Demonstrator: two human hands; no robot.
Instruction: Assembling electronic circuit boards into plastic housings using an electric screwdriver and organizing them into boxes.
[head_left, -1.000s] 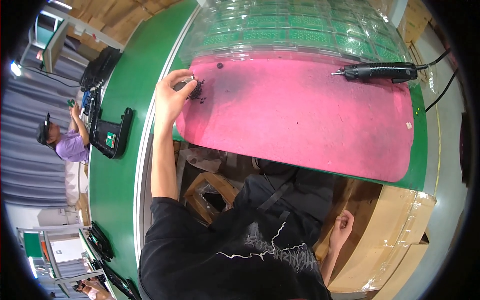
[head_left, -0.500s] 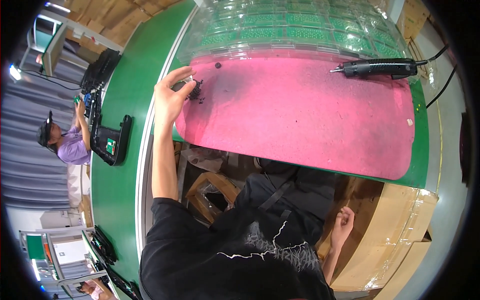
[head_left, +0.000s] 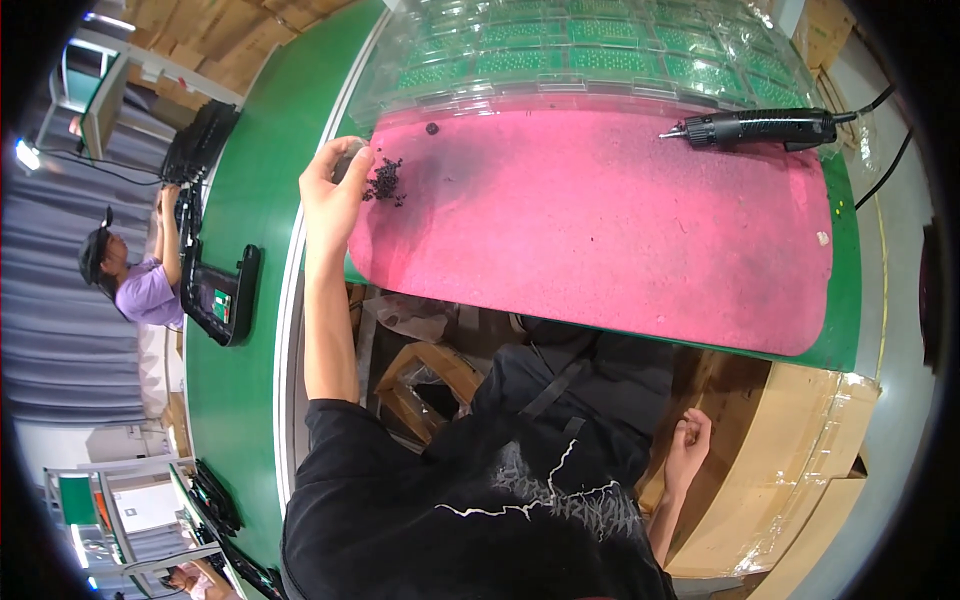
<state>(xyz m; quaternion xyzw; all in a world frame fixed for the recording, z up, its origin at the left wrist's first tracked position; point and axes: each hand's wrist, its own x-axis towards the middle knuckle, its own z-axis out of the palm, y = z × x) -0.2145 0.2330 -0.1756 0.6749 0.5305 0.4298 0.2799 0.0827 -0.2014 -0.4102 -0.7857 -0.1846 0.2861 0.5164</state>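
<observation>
At the left end of the pink mat (head_left: pixel 600 230), my left hand (head_left: pixel 330 200) is closed on a small dark grey round container (head_left: pixel 347 158), held between thumb and fingers. Most of the container is covered by the hand. Right beside the thumb lies a loose pile of small black screws (head_left: pixel 384 182). A little black round piece (head_left: pixel 432 128) sits apart, farther back on the mat. My right hand (head_left: pixel 688 447) hangs low by my leg, away from the mat. Its fingers are loosely curled and nothing shows in them.
A black electric screwdriver (head_left: pixel 750 128) lies at the mat's far right, its cable running off right. Clear plastic trays with green circuit boards (head_left: pixel 600 60) stand behind the mat. A green conveyor (head_left: pixel 235 390) runs along the left, with black housings and a person (head_left: pixel 150 290) beyond. Cardboard boxes (head_left: pixel 800 470) stand lower right.
My left hand has shifted slightly left, off the screw pile, with the container, and more of the pile shows. My right hand stays low. The person across the conveyor has moved their hands down to a housing.
</observation>
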